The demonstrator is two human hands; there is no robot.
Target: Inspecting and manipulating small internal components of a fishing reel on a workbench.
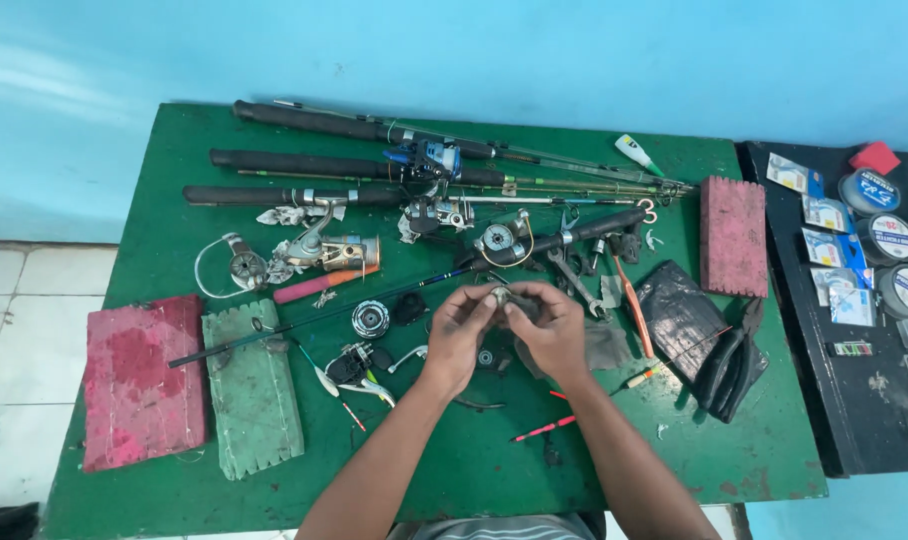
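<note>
both hands (461, 330) (547, 328) pinch small reel part (502, 296) above green table (494, 450).

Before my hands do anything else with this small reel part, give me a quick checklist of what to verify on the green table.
1. Small metal reel part gripped by both the left hand and the right hand: ok.
2. Part held above the green table, so a drop lands on it: ok.
3. Round silver spool lying close beside the left hand: ok.
4. Grey metal wrench within easy reach: ok.
5. Space under the hands uncluttered: not ok, loose parts and a grey cloth lie there.
6. Part clean and undamaged: cannot tell, fingers hide it.
</note>
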